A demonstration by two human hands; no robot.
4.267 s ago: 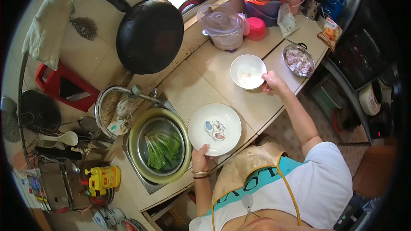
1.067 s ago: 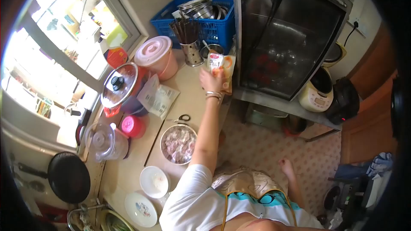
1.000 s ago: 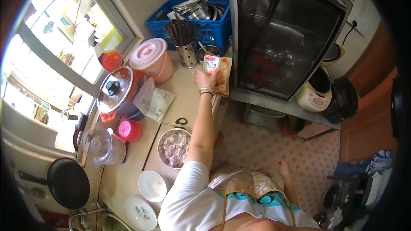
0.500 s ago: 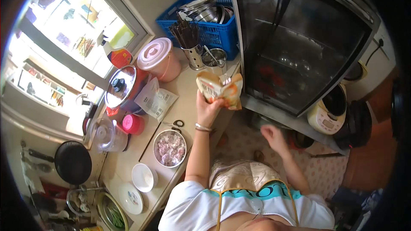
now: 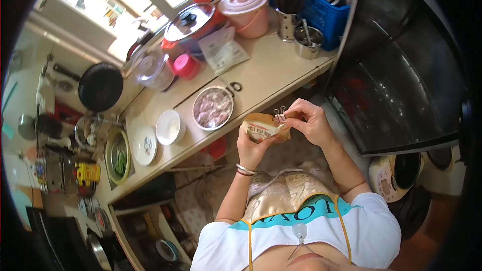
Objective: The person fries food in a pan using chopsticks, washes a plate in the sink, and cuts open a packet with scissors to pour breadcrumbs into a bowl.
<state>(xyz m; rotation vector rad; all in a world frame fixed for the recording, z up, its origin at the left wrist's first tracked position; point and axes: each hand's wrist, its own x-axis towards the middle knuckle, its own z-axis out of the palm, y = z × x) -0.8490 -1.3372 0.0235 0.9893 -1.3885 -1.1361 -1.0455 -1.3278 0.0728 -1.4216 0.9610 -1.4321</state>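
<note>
My left hand [image 5: 252,149] is wrapped round the lower left side of a brown and cream breadcrumb packet [image 5: 262,129] with printed characters. At the packet's upper right edge my right hand [image 5: 310,122] pinches the packet, its fingers closed. A binder clip [image 5: 280,114] sits on that edge beside the right fingertips; whether they also touch it is unclear. On the counter left of the packet stands a white bowl of pinkish, coated meat pieces [image 5: 213,108], apart from both hands. Black-handled scissors [image 5: 234,88] lie behind the bowl.
A smaller white bowl [image 5: 170,127] and a white plate [image 5: 145,145] stand left along the counter [image 5: 273,73]. Farther back are a lidded pot [image 5: 193,22], pink bucket [image 5: 246,12], clear bag [image 5: 222,50] and metal cup [image 5: 308,45]. A dark glass-door cabinet [image 5: 396,80] rises right.
My right hand has come up from low on the right and taken hold of the packet's edge. The packet has moved lower, towards my body. The view has turned towards the left.
</note>
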